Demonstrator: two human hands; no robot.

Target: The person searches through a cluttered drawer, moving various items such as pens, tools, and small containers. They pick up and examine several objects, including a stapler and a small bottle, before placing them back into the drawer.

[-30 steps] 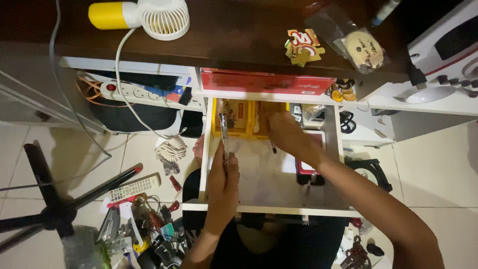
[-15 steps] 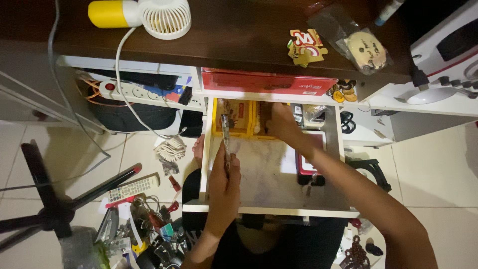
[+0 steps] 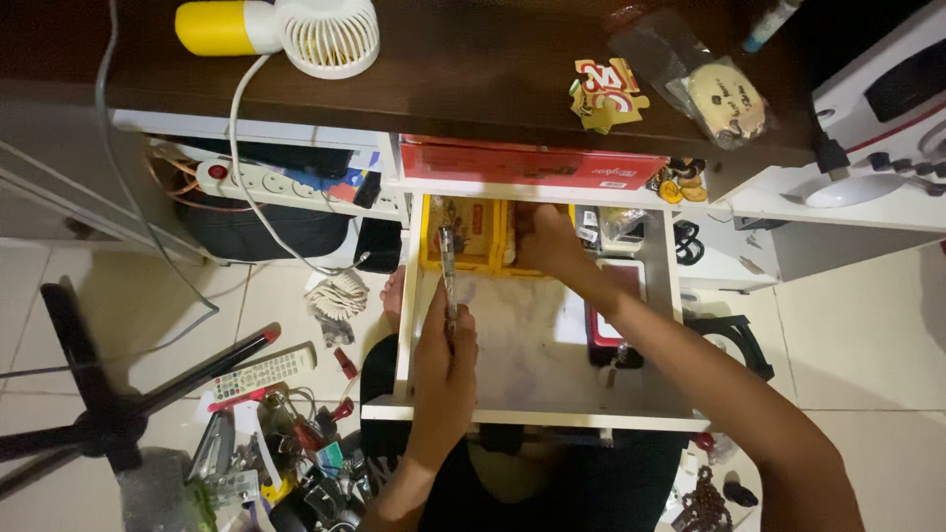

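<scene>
Over the open drawer: both hands are working inside a white drawer (image 3: 537, 419) pulled out under a dark desk.
Left hand: the left hand (image 3: 443, 360) is closing around a slim metal tool (image 3: 448, 271), gripping its lower end near the drawer's left wall; the tool is pointing toward the back.
Right hand: the right hand (image 3: 547, 246) is reaching to the drawer's back edge, fingers curling against a yellow box (image 3: 473, 236); whether it is gripping the box I cannot tell.
Drawer's right side: a red flat case (image 3: 606, 320) is lying along the right wall.
Desk top: a white fan with a yellow handle (image 3: 286, 30) is sitting at the far left edge.
Floor, left: a remote control (image 3: 261, 372) is lying among clutter.
</scene>
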